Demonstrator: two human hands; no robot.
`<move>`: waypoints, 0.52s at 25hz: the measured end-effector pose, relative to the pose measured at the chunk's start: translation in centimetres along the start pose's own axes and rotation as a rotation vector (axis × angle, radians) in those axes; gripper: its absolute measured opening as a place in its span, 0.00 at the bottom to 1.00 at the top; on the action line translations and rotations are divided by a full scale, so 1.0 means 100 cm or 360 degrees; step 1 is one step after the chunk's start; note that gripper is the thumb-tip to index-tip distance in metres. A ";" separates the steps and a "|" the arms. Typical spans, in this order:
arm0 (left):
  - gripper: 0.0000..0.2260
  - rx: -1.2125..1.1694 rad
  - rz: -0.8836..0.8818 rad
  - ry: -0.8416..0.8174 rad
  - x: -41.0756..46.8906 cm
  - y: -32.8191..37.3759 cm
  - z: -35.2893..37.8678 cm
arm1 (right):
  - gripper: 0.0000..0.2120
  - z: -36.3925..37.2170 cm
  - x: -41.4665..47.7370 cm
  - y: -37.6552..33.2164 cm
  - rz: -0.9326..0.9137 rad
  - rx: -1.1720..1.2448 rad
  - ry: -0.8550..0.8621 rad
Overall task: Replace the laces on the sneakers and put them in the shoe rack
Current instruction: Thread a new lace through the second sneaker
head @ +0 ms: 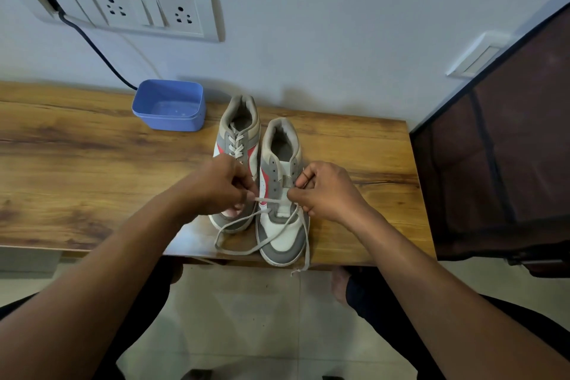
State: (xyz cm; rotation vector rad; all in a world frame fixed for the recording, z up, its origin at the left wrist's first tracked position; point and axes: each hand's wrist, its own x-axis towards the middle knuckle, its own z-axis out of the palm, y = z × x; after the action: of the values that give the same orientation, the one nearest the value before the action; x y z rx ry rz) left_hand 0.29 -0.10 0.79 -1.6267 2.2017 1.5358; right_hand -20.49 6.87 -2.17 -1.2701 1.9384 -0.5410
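Note:
Two grey, white and red sneakers stand side by side on a wooden table [92, 170], toes toward me. The left sneaker [239, 133] is laced up its tongue. The right sneaker [282, 194] has empty upper eyelets, and a white lace [246, 248] runs across its lowest ones. My left hand [220, 185] pinches one part of the lace at the shoe's left side. On the shoe's right side my right hand [327, 191] pinches the other part. Loose lace loops over the toe, and one end hangs off the table's front edge.
A blue plastic tub [169, 105] sits behind the sneakers near the wall. A socket panel [145, 9] with a dark cable is on the wall. A dark mesh-covered rack [499, 148] stands right of the table. My knees are under the table edge.

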 end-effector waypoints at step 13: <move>0.04 -0.0022 0.0079 -0.0092 -0.001 0.006 0.009 | 0.09 -0.004 -0.001 -0.001 0.0089 0.0118 -0.0072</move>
State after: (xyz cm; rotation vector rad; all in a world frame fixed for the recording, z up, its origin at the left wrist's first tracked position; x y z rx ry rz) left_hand -0.50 0.58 0.81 -1.5225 2.2232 1.5919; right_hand -20.74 6.90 -1.79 -1.1686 1.8930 -0.5464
